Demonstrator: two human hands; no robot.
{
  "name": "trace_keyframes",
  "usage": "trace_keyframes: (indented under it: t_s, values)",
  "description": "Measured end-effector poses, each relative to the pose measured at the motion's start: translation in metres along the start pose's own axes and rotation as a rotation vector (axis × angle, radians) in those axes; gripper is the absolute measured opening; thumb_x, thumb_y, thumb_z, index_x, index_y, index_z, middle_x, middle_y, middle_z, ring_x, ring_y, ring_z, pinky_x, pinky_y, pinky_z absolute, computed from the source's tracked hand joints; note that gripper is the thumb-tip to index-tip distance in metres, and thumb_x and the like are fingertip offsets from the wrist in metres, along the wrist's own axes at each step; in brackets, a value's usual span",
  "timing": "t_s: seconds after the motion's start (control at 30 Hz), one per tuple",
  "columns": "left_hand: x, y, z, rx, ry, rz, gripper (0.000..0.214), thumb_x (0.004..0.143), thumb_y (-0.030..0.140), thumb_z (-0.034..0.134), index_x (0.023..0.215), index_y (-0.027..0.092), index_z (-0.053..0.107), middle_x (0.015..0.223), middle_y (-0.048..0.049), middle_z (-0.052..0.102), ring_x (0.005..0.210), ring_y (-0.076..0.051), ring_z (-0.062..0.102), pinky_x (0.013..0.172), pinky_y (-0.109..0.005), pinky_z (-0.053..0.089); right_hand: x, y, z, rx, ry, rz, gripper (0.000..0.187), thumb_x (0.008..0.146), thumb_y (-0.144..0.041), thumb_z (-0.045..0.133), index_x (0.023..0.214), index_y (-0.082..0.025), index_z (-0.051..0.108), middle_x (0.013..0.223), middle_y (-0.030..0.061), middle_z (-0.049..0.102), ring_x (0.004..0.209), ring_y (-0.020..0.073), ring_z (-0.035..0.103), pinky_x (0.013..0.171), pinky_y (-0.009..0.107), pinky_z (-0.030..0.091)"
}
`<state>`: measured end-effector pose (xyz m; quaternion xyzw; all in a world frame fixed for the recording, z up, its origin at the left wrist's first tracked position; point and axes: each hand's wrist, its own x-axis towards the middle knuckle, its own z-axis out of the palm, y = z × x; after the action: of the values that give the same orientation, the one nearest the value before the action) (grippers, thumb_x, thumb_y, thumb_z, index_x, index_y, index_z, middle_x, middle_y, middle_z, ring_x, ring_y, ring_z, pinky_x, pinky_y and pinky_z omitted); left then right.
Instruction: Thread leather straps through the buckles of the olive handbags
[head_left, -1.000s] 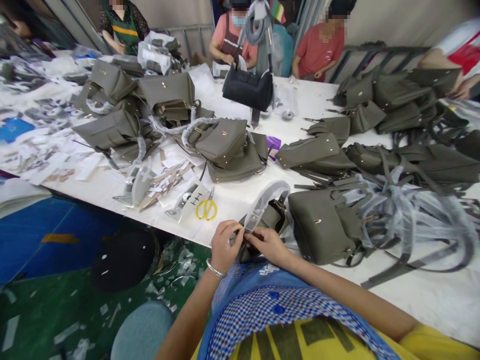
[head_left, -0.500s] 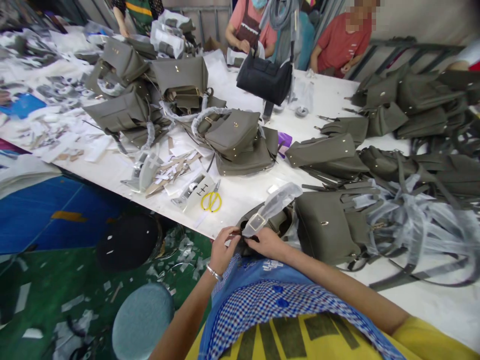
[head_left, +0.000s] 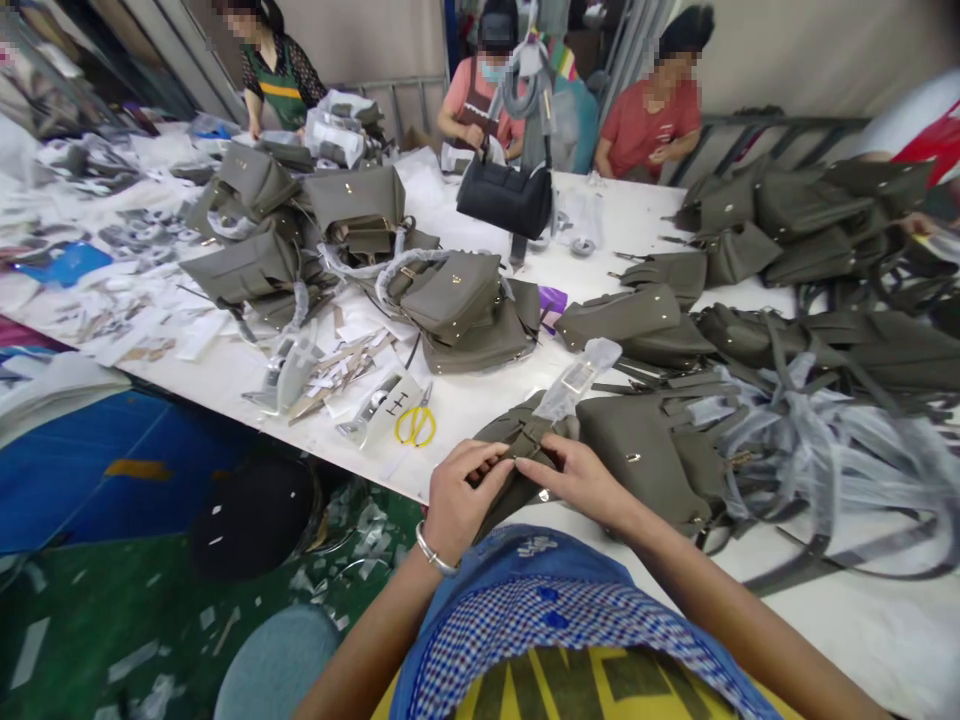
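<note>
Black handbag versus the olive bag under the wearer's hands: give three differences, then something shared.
The black handbag is black, the olive bag grey-green. The black handbag stands upright at the far side of the white table; the olive bag lies flat at its near edge. The left hand and right hand grip the olive bag, not the black handbag. Both are soft handbags.

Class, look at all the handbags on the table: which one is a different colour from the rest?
The black handbag at the far side of the table, in front of the person in pink. Every other bag is olive-grey.
</note>
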<state>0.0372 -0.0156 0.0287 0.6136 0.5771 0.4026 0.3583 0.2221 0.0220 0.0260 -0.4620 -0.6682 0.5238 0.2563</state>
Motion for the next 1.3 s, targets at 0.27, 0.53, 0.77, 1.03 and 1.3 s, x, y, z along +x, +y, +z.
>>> trace_keyframes:
  t_s: [0.27, 0.53, 0.77, 1.03, 1.3]
  values:
    - [0.001, 0.011, 0.016, 0.034, -0.065, 0.01, 0.016, 0.082, 0.025, 0.061, 0.093, 0.02, 0.071, 0.087, -0.0038, 0.067, 0.073, -0.013, 0.06, 0.066, -0.025, 0.049, -0.018, 0.019, -0.001, -0.002, 0.05, 0.016, 0.033, 0.08, -0.045, 0.059, 0.091, -0.016, 0.068, 0.078, 0.0024, 0.068, 0.075, 0.0198, 0.059, 0.068, 0.03, 0.048]
    - [0.003, 0.02, 0.011, 0.071, -0.196, -0.023, 0.017, 0.083, 0.026, 0.058, 0.093, 0.02, 0.07, 0.088, -0.0044, 0.066, 0.075, -0.014, 0.06, 0.065, -0.025, 0.048, -0.029, 0.025, 0.004, 0.125, 0.113, 0.019, 0.033, 0.084, -0.046, 0.054, 0.078, -0.014, 0.063, 0.067, -0.0008, 0.057, 0.064, 0.0133, 0.049, 0.057, 0.025, 0.042]
    - [-0.001, 0.025, 0.012, 0.117, -0.221, 0.009, 0.019, 0.084, 0.024, 0.056, 0.097, 0.019, 0.069, 0.086, -0.0045, 0.064, 0.074, -0.014, 0.059, 0.065, -0.026, 0.047, -0.033, 0.034, 0.008, 0.28, 0.133, 0.073, 0.036, 0.08, -0.049, 0.058, 0.082, -0.014, 0.064, 0.064, -0.0001, 0.057, 0.061, 0.0139, 0.049, 0.054, 0.026, 0.043]
    - [0.001, 0.025, 0.018, 0.128, -0.18, -0.038, 0.014, 0.081, 0.025, 0.059, 0.089, 0.019, 0.069, 0.082, -0.0032, 0.063, 0.069, -0.013, 0.057, 0.062, -0.024, 0.046, -0.034, 0.029, 0.01, 0.267, 0.195, 0.046, 0.032, 0.081, -0.046, 0.057, 0.073, -0.015, 0.06, 0.06, -0.0023, 0.051, 0.057, 0.0113, 0.044, 0.05, 0.024, 0.038]
    - [0.006, 0.013, 0.022, -0.165, -0.212, -0.255, 0.025, 0.077, 0.027, 0.064, 0.096, 0.016, 0.053, 0.074, 0.0021, 0.056, 0.065, -0.009, 0.053, 0.063, -0.022, 0.046, -0.034, 0.022, 0.013, 0.247, 0.242, 0.118, 0.027, 0.08, -0.04, 0.056, 0.067, -0.016, 0.053, 0.056, -0.0049, 0.039, 0.054, 0.0092, 0.036, 0.047, 0.022, 0.026]
